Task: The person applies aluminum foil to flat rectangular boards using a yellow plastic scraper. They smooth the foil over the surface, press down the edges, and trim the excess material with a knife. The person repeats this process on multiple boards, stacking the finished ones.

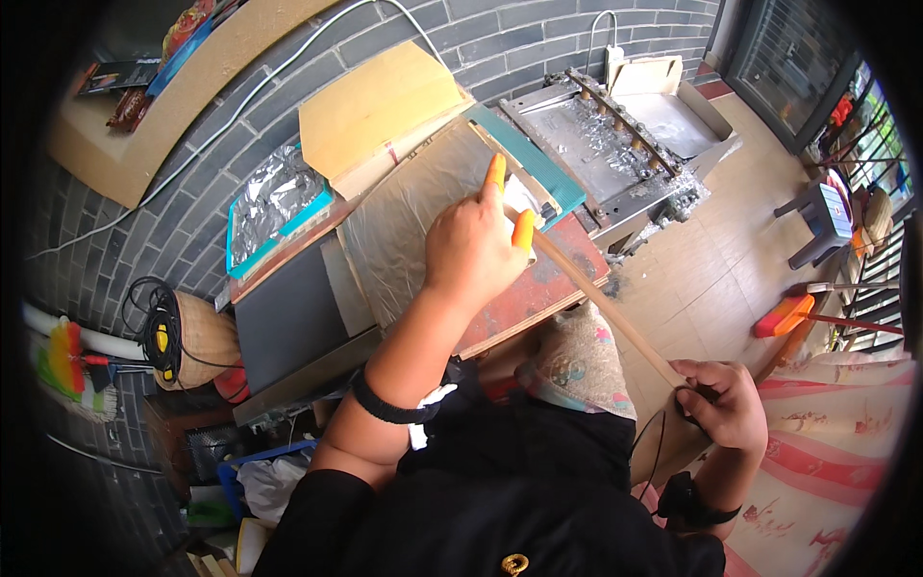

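My right hand (721, 404) grips the near end of a long, thin wooden stick (615, 313). The stick slants up and left across the gap, and its far end comes close to my left thumb. Over a flat pad with a wrinkled grey-brown cover (385, 231), my left hand (471, 245) has its index finger stretched out and its thumb apart. Yellow finger covers sit on both of those fingertips. A small whitish sheet (519, 195) shows between them, lying at the pad's right edge; whether the hand touches it I cannot tell.
Beyond the pad lie a teal mat (553, 173), a stack of yellowish paper (380, 106) and a blue-rimmed tray of crumpled foil (279, 197). A metal frame (586, 130) with silvery scraps stands farther right. A blue-grey stool (817, 221) and orange broom (785, 315) are on the floor.
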{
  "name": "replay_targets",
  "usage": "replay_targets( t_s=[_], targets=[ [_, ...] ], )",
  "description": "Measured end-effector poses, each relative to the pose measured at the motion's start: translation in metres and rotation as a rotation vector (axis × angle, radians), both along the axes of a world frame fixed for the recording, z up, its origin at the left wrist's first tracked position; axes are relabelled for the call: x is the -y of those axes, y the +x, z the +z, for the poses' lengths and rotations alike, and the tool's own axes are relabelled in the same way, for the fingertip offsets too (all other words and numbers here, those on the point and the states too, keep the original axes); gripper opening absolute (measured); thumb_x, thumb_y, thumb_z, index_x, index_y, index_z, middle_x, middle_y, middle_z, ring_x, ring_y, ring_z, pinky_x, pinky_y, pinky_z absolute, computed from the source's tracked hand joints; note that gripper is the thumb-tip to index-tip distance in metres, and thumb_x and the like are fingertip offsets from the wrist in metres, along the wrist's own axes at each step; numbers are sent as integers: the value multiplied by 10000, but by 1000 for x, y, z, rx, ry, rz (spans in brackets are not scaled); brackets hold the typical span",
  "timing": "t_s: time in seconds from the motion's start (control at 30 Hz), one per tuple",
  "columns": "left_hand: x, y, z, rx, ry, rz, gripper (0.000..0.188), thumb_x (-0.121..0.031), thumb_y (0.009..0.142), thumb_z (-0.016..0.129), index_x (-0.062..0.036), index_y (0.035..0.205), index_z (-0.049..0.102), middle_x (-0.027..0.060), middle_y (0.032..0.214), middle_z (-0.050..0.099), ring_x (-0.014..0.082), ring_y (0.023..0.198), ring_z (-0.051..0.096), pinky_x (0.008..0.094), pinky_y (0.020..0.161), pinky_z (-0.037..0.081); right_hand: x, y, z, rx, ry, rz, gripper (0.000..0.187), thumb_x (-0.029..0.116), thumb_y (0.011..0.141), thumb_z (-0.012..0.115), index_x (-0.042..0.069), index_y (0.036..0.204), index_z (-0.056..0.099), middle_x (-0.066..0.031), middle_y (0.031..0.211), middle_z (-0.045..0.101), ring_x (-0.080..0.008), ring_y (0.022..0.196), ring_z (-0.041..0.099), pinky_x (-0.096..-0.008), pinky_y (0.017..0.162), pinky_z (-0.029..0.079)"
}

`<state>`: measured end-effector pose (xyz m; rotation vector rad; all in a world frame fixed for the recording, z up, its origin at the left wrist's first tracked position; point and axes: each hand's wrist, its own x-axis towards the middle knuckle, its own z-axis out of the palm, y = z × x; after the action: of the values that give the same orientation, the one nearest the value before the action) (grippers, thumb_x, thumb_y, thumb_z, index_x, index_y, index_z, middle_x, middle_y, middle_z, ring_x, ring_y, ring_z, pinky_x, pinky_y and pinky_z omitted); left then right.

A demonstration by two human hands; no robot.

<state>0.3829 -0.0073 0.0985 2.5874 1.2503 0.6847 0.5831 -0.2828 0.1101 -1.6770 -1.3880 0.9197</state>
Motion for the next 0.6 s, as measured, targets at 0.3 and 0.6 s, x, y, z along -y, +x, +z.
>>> replay_targets(
  t_s=[0.3, 0.6],
  targets=[
    [-27, 2, -12, 300, -224, 138, 695, -71, 800, 707, -1, 1413, 388, 82, 847, 687, 154, 729, 664, 297, 694, 526, 11, 8, 2, -35, -61, -49, 291, -101, 786, 596, -113, 1075, 623, -63, 688, 584, -110, 582, 563, -245, 553, 455],
    [-42, -31, -1, 578, -153, 135, 671, -10, 795, 698, 23, 1391, 391, 96, 851, 676, 154, 738, 663, 281, 679, 524, 15, 13, 0, -54, -31, -67, 294, -98, 761, 622, -89, 1054, 639, -145, 626, 546, -156, 523, 499, -286, 530, 425]
  ],
)
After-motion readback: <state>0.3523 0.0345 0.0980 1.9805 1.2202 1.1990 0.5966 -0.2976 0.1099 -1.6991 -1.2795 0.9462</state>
